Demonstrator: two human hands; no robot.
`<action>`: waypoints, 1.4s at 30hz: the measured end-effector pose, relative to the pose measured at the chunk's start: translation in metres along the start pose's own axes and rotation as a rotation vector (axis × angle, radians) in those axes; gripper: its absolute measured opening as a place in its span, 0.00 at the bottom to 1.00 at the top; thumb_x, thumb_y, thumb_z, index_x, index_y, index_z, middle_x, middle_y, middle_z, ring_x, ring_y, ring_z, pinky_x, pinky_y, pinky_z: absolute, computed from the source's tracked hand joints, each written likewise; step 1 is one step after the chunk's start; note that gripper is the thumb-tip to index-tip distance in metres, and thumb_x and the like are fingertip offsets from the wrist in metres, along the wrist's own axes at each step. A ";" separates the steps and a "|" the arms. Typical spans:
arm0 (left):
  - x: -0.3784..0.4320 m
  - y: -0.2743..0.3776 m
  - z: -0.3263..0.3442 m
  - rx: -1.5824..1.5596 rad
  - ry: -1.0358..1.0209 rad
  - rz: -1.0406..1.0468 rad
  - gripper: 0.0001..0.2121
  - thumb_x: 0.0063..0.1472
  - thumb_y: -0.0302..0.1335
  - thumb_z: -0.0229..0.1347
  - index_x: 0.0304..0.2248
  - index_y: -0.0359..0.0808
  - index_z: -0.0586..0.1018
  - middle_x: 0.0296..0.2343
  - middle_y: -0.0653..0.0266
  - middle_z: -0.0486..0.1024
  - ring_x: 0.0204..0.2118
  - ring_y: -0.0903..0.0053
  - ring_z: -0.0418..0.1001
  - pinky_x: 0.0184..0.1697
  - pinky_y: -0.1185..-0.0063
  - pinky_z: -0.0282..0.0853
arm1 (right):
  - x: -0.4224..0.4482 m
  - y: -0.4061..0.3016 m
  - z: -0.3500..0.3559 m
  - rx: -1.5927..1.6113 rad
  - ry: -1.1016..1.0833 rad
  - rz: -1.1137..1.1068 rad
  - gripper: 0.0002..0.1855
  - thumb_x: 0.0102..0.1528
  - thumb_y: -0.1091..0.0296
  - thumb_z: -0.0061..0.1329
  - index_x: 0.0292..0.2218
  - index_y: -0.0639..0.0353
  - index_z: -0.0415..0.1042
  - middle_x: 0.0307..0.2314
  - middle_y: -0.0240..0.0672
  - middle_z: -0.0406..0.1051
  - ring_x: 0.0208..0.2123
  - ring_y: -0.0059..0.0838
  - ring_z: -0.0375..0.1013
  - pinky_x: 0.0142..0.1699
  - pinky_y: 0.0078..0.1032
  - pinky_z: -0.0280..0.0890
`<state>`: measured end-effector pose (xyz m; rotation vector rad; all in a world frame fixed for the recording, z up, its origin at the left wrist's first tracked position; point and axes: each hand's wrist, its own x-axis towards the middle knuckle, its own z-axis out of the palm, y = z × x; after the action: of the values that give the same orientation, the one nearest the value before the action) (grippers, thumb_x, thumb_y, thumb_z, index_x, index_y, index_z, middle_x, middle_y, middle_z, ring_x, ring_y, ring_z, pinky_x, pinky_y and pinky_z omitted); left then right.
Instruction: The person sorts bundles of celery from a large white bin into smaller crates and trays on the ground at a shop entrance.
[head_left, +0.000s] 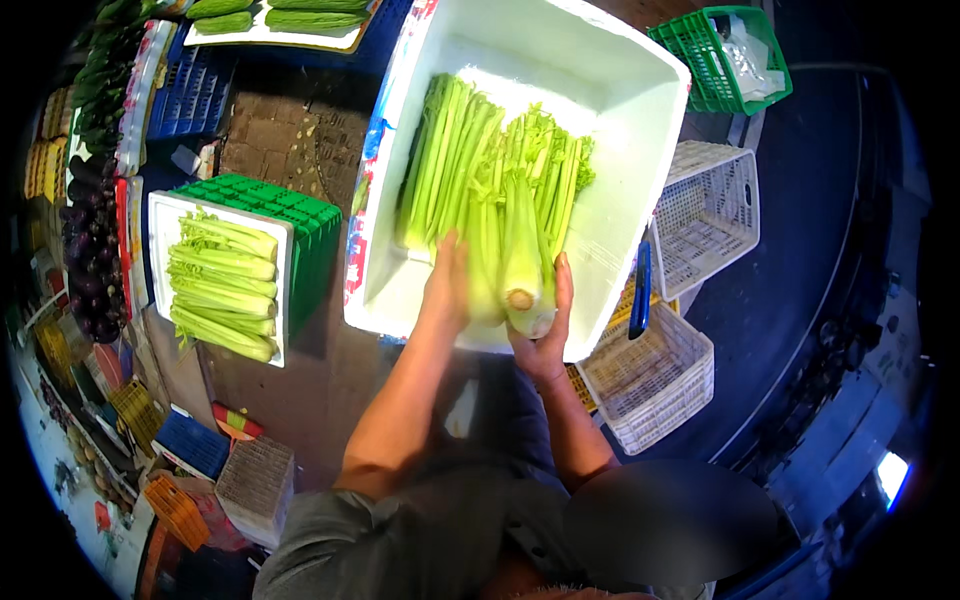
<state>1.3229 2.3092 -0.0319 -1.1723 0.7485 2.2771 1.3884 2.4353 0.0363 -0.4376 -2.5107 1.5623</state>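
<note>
A large white foam box (630, 105) stands in front of me with bunches of green celery (450, 165) lying inside. My left hand (448, 281) and my right hand (546, 341) press from both sides on a few celery bunches (521, 255) at the box's near end. Their cut root ends point towards me, one showing a brown round base. The right hand cups the root ends from below and the right. The left palm lies along the left side, slightly blurred, its fingers partly hidden by stalks.
To the left, a white foam tray (285, 300) of celery tops green crates (315, 225). White plastic crates (652, 375) and a green crate (675, 52) holding plastic bags are at right. A slim blue object (640, 292) sits at the box's right edge. Eggplants (94, 255) line the far left.
</note>
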 end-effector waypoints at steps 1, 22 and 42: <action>0.008 0.002 -0.007 -0.003 0.000 0.005 0.24 0.65 0.41 0.43 0.53 0.32 0.64 0.50 0.54 0.65 0.51 0.68 0.65 0.54 0.73 0.61 | -0.002 -0.002 -0.001 -0.019 -0.054 -0.046 0.48 0.40 0.79 0.52 0.60 0.63 0.43 0.60 0.51 0.42 0.62 0.45 0.44 0.63 0.35 0.41; -0.014 -0.014 0.052 0.665 -0.161 -0.084 0.36 0.50 0.33 0.63 0.51 0.24 0.56 0.41 0.48 0.69 0.39 0.67 0.73 0.36 0.74 0.74 | 0.013 0.039 -0.036 0.596 -0.243 1.098 0.43 0.54 0.56 0.51 0.59 0.71 0.43 0.52 0.54 0.56 0.52 0.41 0.60 0.52 0.30 0.61; -0.138 0.152 -0.031 0.579 0.042 0.905 0.51 0.46 0.33 0.65 0.59 0.27 0.41 0.54 0.47 0.56 0.56 0.65 0.58 0.56 0.73 0.56 | 0.042 -0.135 0.086 0.242 -0.758 0.143 0.58 0.36 0.56 0.61 0.60 0.66 0.42 0.57 0.47 0.47 0.59 0.39 0.48 0.62 0.32 0.45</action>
<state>1.3186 2.1545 0.1067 -0.6510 2.1060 2.3597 1.3028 2.3196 0.1177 0.0335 -2.7550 2.4147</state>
